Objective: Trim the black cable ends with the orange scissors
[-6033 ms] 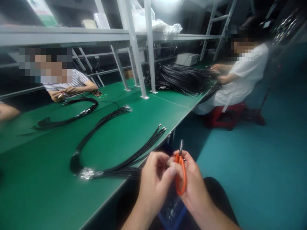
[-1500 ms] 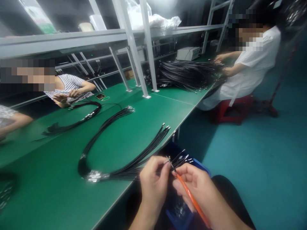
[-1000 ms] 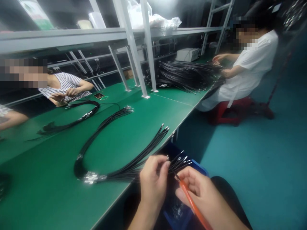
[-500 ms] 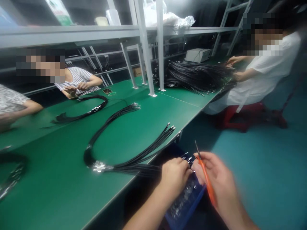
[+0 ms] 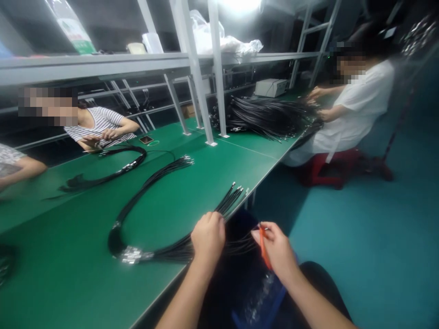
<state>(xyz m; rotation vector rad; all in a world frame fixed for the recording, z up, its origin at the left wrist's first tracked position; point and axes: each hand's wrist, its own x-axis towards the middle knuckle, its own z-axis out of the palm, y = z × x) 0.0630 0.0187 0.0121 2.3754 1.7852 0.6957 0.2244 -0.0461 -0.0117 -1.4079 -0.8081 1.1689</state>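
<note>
A bundle of black cables (image 5: 137, 194) with metal ends lies in a curve on the green table (image 5: 206, 183), wrapped in a clear silvery band (image 5: 132, 254). My left hand (image 5: 208, 235) is closed at the table edge, its fingers curled over strands of the bundle. Past the edge, my right hand (image 5: 274, 246) grips an orange-handled tool (image 5: 264, 249); its slim tip barely shows. Loose cable strands (image 5: 240, 246) run from under my left hand toward my right fingertips. Whether those fingers also pinch a cable end is unclear.
Below my hands is a blue bin (image 5: 274, 301) with small clear pieces. Shelf posts (image 5: 200, 91) rise from the table. A large cable heap (image 5: 264, 116) lies beside a person in white (image 5: 366, 100). Another person in stripes (image 5: 99, 125) handles cables across the table.
My left hand has moved left, away from the cable ends, onto the bundle at the table edge. My right hand has drawn apart from it, still holding the tool. The view has shifted slightly.
</note>
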